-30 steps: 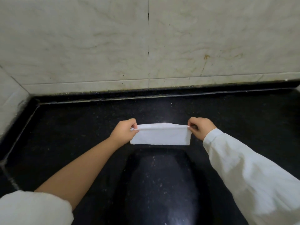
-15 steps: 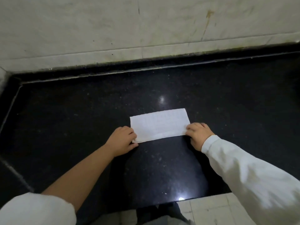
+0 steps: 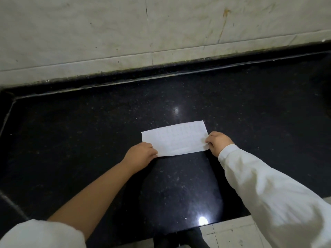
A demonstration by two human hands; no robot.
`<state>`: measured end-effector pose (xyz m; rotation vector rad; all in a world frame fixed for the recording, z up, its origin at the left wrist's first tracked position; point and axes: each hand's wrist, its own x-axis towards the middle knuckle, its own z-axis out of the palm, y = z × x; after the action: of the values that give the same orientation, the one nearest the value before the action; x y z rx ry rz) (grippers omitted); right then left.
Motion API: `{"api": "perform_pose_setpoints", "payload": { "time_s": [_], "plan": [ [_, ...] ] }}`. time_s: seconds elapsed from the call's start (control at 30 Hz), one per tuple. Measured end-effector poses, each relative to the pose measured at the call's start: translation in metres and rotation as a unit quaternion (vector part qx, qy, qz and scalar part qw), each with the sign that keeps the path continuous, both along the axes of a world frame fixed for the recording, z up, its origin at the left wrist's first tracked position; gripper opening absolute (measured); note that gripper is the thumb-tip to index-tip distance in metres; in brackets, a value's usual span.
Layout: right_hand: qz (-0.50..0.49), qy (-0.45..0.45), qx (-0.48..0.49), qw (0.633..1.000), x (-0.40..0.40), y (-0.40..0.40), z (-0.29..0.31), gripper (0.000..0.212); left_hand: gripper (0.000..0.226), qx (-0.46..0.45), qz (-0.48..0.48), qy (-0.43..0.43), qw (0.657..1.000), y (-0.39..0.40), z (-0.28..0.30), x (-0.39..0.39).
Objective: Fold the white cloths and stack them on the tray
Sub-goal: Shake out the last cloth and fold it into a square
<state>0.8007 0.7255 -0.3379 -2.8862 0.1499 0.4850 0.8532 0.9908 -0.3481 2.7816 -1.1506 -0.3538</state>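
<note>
A white cloth (image 3: pixel 174 138), folded into a flat rectangle, lies on the black stone counter (image 3: pixel 89 133). My left hand (image 3: pixel 140 155) pinches its near left corner. My right hand (image 3: pixel 217 141) pinches its right edge near the front corner. Both hands rest low on the counter with fingers closed on the cloth. No tray is in view.
A pale marble wall (image 3: pixel 125 33) rises behind the counter, with a dark groove along its base. The counter's front edge and light floor tiles (image 3: pixel 231 231) show at the bottom right. A side wall bounds the counter at the far left.
The cloth went from hanging in the air between my hands to lying flat on the counter. My view tilted downward, and my hands have shifted a little along its near edge.
</note>
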Motion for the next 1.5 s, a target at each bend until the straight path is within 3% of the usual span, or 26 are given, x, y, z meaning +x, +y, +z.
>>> {"api": "perform_pose_setpoints", "payload": {
  "time_s": [0.07, 0.13, 0.2, 0.33, 0.53, 0.63, 0.8, 0.9, 0.97, 1.03, 1.13, 1.23, 1.3, 1.37, 1.5],
  "plan": [
    [-0.019, -0.008, -0.005, 1.000, -0.002, 0.003, 0.004, 0.029, 0.026, -0.022, 0.012, 0.001, 1.000, 0.006, 0.009, 0.005],
    [0.028, -0.068, 0.006, 0.997, -0.008, 0.006, 0.001, 0.017, 0.015, -0.064, -0.036, -0.028, 0.997, 0.014, 0.015, 0.010],
    [0.065, -0.047, -0.007, 0.997, -0.013, 0.009, -0.009, 0.031, 0.004, -0.034, -0.085, -0.066, 0.994, 0.022, 0.015, 0.008],
    [0.086, -0.039, -0.007, 0.996, -0.018, 0.017, -0.018, 0.037, 0.031, 0.023, -0.112, -0.074, 0.991, 0.031, 0.007, 0.004],
    [0.100, -0.101, -0.036, 0.989, -0.021, 0.021, -0.013, 0.039, 0.030, 0.041, -0.151, -0.105, 0.982, 0.029, -0.006, -0.006],
    [0.023, -0.073, -0.045, 0.996, -0.023, 0.026, 0.004, 0.021, 0.020, 0.009, -0.110, -0.092, 0.990, 0.030, -0.012, -0.008],
    [-0.164, 0.054, -0.082, 0.982, -0.013, 0.033, 0.006, 0.039, 0.039, -0.064, 0.009, -0.108, 0.992, 0.018, -0.004, -0.004],
    [-0.203, 0.115, -0.091, 0.968, -0.007, 0.044, 0.000, 0.036, 0.052, 0.022, 0.106, -0.030, 0.994, 0.000, 0.001, 0.002],
    [-0.240, 0.123, -0.073, 0.960, -0.005, 0.050, -0.003, 0.033, 0.061, 0.105, 0.121, 0.059, 0.985, -0.002, -0.004, 0.002],
    [-0.262, 0.118, -0.062, 0.956, -0.005, 0.055, -0.002, 0.032, 0.063, 0.129, 0.124, 0.072, 0.981, -0.001, -0.012, 0.001],
    [-0.260, 0.091, -0.066, 0.959, -0.006, 0.060, 0.004, 0.031, 0.063, 0.123, 0.137, 0.068, 0.980, 0.001, -0.015, 0.000],
    [-0.250, -0.001, -0.007, 0.968, 0.002, 0.064, 0.019, 0.022, 0.062, 0.100, 0.139, 0.078, 0.982, 0.001, -0.013, 0.001],
    [-0.215, -0.069, 0.064, 0.972, 0.008, 0.076, 0.033, 0.035, 0.060, 0.045, 0.168, 0.087, 0.981, 0.005, -0.010, 0.000],
    [-0.152, -0.115, 0.105, 0.976, 0.012, 0.098, 0.047, 0.034, 0.057, -0.028, 0.223, 0.073, 0.972, 0.015, -0.007, -0.001],
    [-0.015, -0.074, 0.098, 0.992, 0.021, 0.153, 0.037, 0.035, 0.052, -0.093, 0.309, 0.046, 0.945, 0.049, -0.003, -0.004]
  ]
}}
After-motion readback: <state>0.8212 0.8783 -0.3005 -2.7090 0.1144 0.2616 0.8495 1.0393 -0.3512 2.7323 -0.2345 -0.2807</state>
